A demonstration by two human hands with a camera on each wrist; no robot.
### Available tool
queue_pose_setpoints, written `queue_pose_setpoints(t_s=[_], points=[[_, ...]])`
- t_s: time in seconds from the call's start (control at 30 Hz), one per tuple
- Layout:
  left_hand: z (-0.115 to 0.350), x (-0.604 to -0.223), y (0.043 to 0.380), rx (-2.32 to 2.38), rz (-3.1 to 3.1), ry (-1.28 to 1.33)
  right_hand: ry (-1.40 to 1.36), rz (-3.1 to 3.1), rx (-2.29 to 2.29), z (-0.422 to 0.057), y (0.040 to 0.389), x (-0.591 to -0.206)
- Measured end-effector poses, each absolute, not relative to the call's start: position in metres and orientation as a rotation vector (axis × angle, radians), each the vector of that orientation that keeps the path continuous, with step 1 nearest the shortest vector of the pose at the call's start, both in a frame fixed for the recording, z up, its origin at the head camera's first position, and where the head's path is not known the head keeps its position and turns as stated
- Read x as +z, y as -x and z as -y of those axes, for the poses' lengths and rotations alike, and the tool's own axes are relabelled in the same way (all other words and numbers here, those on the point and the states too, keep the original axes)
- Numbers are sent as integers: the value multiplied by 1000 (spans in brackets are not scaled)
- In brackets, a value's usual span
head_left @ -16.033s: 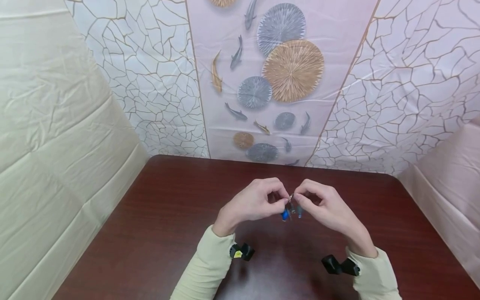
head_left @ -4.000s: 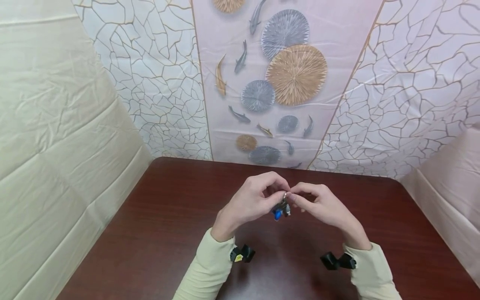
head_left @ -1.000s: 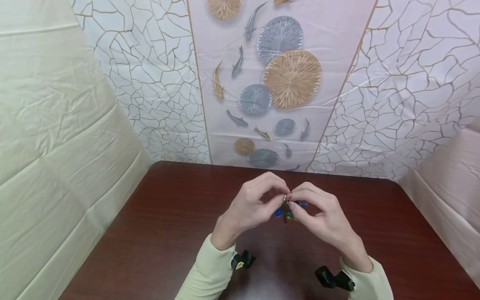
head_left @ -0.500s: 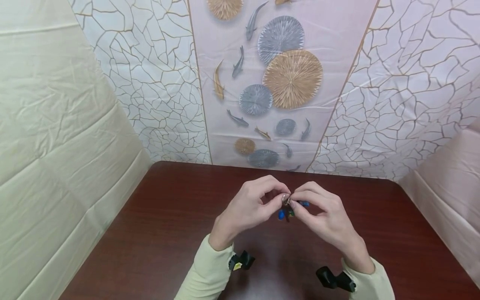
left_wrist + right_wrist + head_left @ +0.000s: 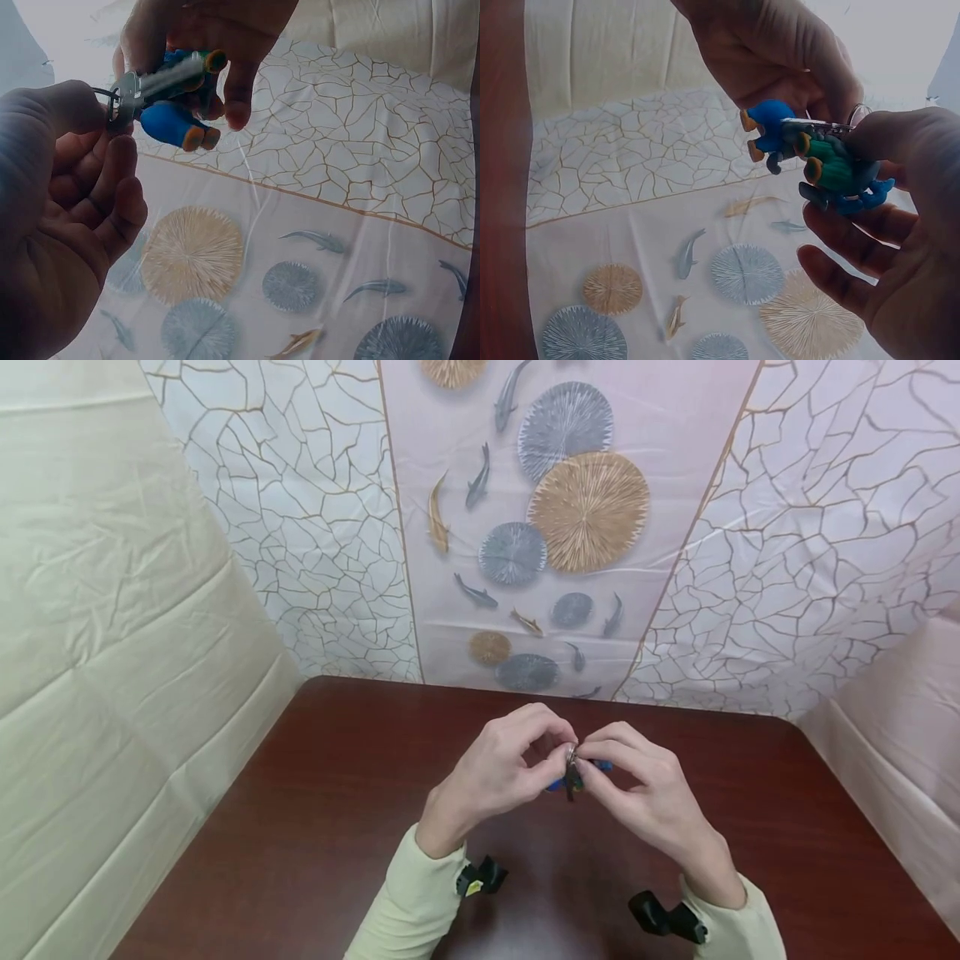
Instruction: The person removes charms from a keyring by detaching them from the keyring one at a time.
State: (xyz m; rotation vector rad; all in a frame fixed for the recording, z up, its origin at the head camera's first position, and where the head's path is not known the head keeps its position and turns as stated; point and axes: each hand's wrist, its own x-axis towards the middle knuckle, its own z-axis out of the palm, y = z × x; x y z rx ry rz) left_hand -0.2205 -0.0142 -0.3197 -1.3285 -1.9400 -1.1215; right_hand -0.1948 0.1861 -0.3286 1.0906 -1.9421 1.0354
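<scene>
My left hand (image 5: 510, 756) and right hand (image 5: 645, 777) meet fingertip to fingertip above the table, both pinching a metal key ring (image 5: 860, 114). A key (image 5: 169, 79) with a round head is threaded at the ring, and its head lies against my left thumb and fingers in the left wrist view. Small rubbery figures with orange ends hang there too: a blue figure (image 5: 172, 126) and a green figure (image 5: 832, 169). Another blue piece (image 5: 866, 199) lies against the right hand's fingers. Fingers partly hide where each piece joins the ring.
Below the hands spreads a dark red-brown table (image 5: 337, 827). Behind it hangs a patterned cloth (image 5: 525, 610) with fish and round leaves. Plain cream cloth (image 5: 112, 652) stands at the left side. Black cameras (image 5: 483, 877) are strapped at both wrists.
Sixteen seconds ago the hands were slightly farther apart with the figures dangling. Over the last second the hands stay nearly in place, while the key and figures turn a little between the fingertips.
</scene>
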Motion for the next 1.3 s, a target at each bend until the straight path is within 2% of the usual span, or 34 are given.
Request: queue_pose_setpoints(t_s=[0.6, 1.3], points=[[14, -319, 220, -1055, 2039, 1358, -1048, 1943, 913, -186, 192, -324], [11, -320, 217, -1146, 2095, 1313, -1084, 2073, 1035, -194, 195, -327]])
